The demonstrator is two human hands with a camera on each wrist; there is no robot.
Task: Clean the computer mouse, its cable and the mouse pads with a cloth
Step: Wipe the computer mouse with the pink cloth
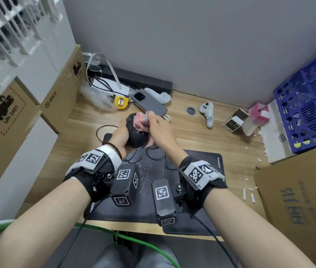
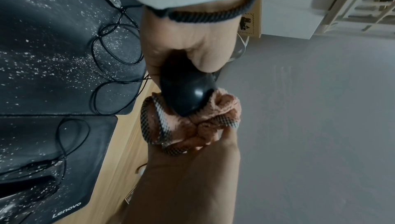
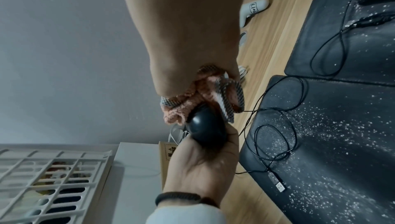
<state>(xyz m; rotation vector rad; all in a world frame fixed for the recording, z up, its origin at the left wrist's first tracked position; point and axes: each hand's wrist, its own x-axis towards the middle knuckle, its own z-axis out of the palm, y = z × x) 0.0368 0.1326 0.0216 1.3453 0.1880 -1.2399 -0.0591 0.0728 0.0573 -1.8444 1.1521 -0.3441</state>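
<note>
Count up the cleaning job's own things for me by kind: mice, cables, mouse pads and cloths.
Mouse: 1, held in the left hand
Cable: 1, looped over the pads
Mouse pads: 2, one with a Lenovo logo and one beside it, both speckled white
Cloth: 1, gripped by the right hand
Total: 5

Head looks down; both wrist views closely share the mouse (image 2: 188,91).

Even, soft indoor light with faint shadows. The head view is sharp centrally, bending strongly at its edges. Both wrist views are dimmer and softer; a small glare spot sits on the mouse (image 2: 193,92) just beyond the fingers (image 2: 205,62).
</note>
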